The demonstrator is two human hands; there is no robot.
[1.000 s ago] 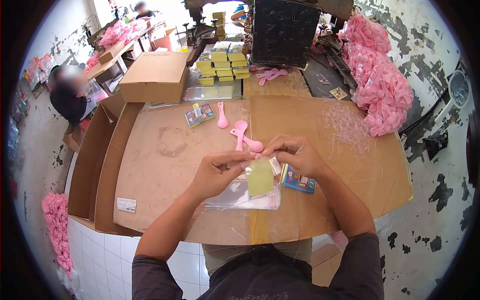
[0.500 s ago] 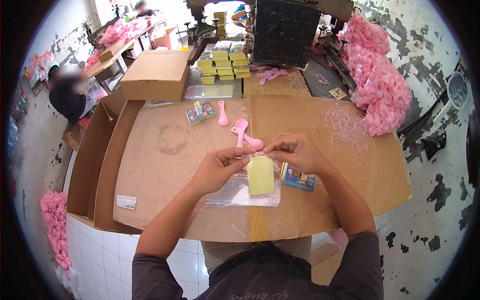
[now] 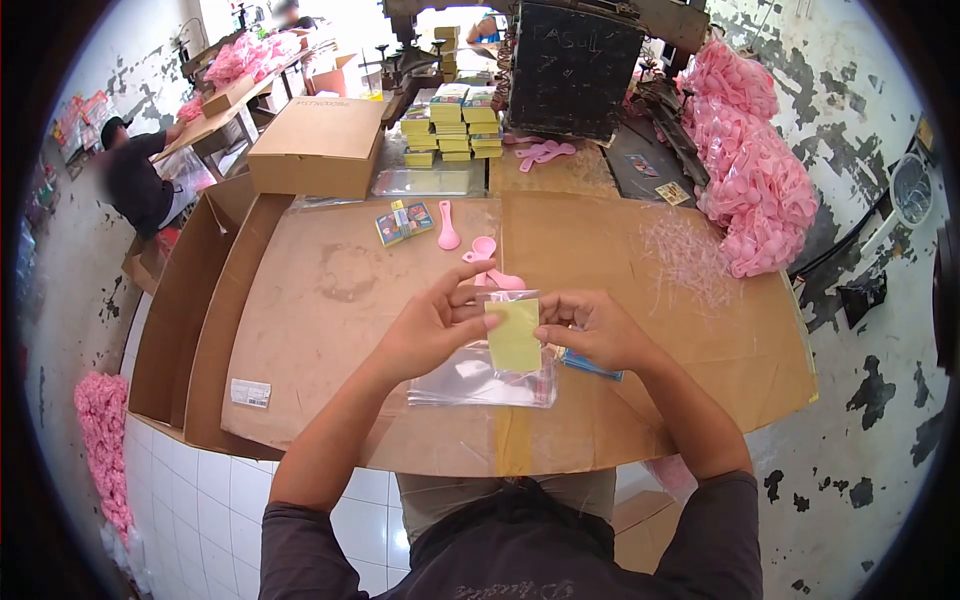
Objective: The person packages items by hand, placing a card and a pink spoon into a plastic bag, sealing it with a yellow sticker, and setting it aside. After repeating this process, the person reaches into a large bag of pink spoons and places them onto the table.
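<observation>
Between my two hands is a clear plastic bag with a pale yellow card (image 3: 514, 345) inside. My left hand (image 3: 430, 325) pinches its left edge, thumb in front. The right edge is gripped by my right hand (image 3: 598, 325) between thumb and fingers. Below lies a stack of clear plastic bags (image 3: 460, 385). A pile of blue printed cards (image 3: 594, 366) is partly hidden beneath my right hand. Just beyond my fingers are pink measuring spoons (image 3: 506, 281), overlapping each other. Another pink spoon (image 3: 448, 228) lies farther off, beside a banded bundle of cards (image 3: 404, 224).
Stacks of yellow-edged cards (image 3: 452, 128) stand at the back near a closed cardboard box (image 3: 316, 145). A dark machine panel (image 3: 570, 70) rises behind the table. Bagged pink spoons (image 3: 762, 170) are heaped at right, near plastic scraps (image 3: 690, 250). A co-worker (image 3: 140, 185) sits at left.
My hands have shifted from the bag's top edge to its sides. The bagged card is a little higher and nearer the left. The co-worker at left has reached an arm toward the bench.
</observation>
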